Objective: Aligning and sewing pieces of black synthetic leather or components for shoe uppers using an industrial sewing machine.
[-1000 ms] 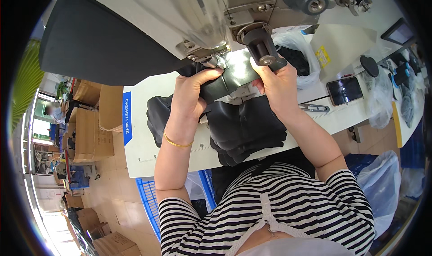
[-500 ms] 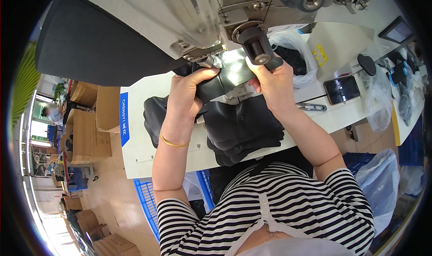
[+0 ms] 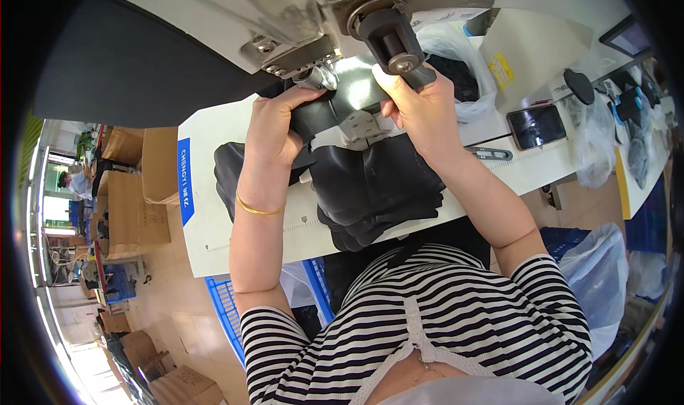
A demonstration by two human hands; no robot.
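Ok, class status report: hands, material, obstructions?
Left hand, right hand gripping black sheet at sewing machine. Black stack nearer the body; nothing visibly blocking.

Two bare hands here, my left hand (image 3: 271,128) and right hand (image 3: 426,114), one white-and-silver metal sewing machine (image 3: 214,20), one thin gold-coloured bangle (image 3: 258,210), one black rectangular phone (image 3: 536,127), and glossy black leather-like pieces (image 3: 370,177) too overlapped to count, lol.

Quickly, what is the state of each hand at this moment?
Left hand: closed, holding the black piece near its left end.
Right hand: closed, holding its right end.
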